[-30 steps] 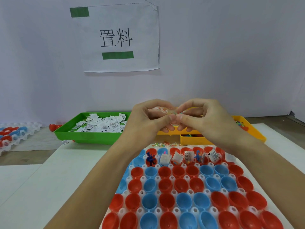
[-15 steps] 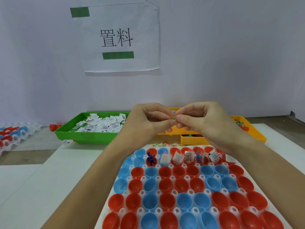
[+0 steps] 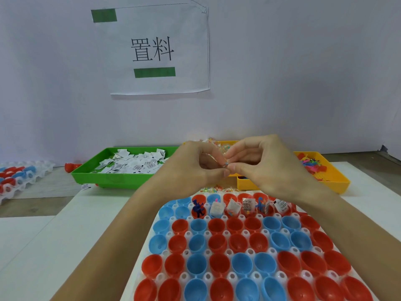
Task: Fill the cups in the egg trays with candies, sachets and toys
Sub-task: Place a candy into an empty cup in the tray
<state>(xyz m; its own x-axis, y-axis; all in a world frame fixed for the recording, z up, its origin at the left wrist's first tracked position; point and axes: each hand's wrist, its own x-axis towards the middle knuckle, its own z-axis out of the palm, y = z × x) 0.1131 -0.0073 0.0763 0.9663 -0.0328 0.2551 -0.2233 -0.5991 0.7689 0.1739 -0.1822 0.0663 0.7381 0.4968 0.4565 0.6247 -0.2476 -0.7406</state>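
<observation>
My left hand (image 3: 195, 168) and my right hand (image 3: 262, 166) meet fingertip to fingertip above the far end of the egg tray (image 3: 249, 250). Between them they pinch a small clear candy packet (image 3: 225, 164). The tray holds several red and blue cups (image 3: 217, 224). Cups in the far rows hold white sachets (image 3: 247, 204) and a blue toy figure (image 3: 198, 208). The nearer rows of cups hold nothing.
A green tray (image 3: 112, 177) with white sachets stands at the back left. An orange tray (image 3: 332, 179) with coloured toys stands at the back right, and another orange tray lies behind my hands. Loose candies (image 3: 214, 189) lie beyond the egg tray. A second egg tray (image 3: 15, 177) sits far left.
Both hands have dropped slightly and drawn closer to the tray while staying together on the candy packet. The fingers have shifted their pinch.
</observation>
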